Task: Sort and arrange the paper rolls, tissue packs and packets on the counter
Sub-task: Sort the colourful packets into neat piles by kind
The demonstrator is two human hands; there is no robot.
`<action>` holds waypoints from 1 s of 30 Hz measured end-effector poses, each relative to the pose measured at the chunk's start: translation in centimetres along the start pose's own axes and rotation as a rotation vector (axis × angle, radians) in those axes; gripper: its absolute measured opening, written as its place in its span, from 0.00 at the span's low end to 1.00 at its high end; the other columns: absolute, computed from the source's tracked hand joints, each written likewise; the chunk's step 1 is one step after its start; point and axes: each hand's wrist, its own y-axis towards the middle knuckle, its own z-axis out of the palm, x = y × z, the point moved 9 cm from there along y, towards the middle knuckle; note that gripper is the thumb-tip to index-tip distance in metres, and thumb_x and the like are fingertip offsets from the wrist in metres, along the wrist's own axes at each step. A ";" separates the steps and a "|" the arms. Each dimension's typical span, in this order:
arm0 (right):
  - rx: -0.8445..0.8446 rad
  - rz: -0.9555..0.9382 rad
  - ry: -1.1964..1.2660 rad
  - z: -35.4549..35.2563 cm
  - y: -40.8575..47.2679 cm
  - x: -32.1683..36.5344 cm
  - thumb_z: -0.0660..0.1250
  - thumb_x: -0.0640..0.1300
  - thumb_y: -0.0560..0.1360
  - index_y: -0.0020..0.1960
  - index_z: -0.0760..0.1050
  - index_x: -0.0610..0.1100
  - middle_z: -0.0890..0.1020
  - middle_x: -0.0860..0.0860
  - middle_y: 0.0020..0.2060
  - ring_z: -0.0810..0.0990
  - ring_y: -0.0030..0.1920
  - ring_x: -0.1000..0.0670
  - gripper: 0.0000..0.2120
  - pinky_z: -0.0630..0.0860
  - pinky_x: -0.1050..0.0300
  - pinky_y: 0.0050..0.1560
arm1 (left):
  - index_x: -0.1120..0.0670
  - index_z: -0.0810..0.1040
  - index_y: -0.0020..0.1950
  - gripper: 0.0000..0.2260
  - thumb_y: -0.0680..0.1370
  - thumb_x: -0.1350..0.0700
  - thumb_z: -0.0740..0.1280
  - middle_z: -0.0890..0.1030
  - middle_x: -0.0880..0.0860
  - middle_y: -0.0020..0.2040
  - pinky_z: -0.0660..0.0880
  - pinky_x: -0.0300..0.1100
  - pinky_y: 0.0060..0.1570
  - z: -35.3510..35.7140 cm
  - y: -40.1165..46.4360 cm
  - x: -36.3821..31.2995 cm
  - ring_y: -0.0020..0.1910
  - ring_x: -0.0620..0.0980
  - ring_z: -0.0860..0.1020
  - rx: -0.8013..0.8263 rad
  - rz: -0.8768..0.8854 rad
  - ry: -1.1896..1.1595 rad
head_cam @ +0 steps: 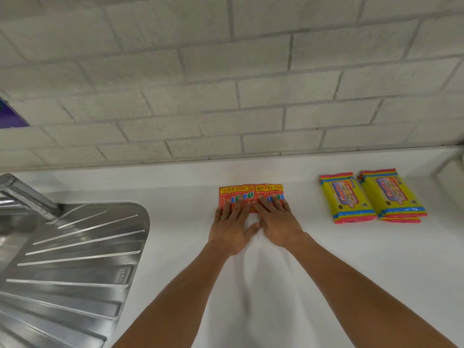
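Step in hand: squaring up the red "Triple Pack" sachets (pixel 251 197), a flat overlapping row on the white counter (pixel 351 272), near the back edge, just short of the grey brick wall (pixel 226 84).

Left hand (pixel 231 227): fingers straight and spread, pressing flat on the left part of the row; nothing gripped.

Right hand (pixel 276 222): fingers straight, pressing flat on the right part of the row; nothing gripped. Thumbs almost meet at 6 o'clock of the sachets.

Yellow wipes packs (pixel 371 197): at 3 o'clock of the sachets, apart from them; two piles side by side and touching, each seemingly two packs deep.

White item (pixel 452 172): far 3 o'clock, cut by the frame edge; possibly a paper roll, cannot tell.

Next move, as judged: lift both palms clear without dragging the light sachets out of line, then turn to the unsorted goods.

Containers: stainless sink (pixel 10 237) with drainer (pixel 75 259) and tap (pixel 27 194) at 9 o'clock; nothing shows on the drainer, the bowl largely out of view.
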 end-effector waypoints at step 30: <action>-0.075 0.006 0.035 0.2 2.1 3.0 0.53 0.50 0.84 0.79 0.56 0.48 0.56 0.47 0.79 0.51 0.79 0.38 0.25 0.48 0.39 0.77 | 0.47 0.42 0.81 0.36 0.78 0.30 0.41 0.44 0.49 0.82 0.43 0.53 0.79 -0.6 -1.0 5.6 0.81 0.52 0.41 -0.032 -0.060 -0.009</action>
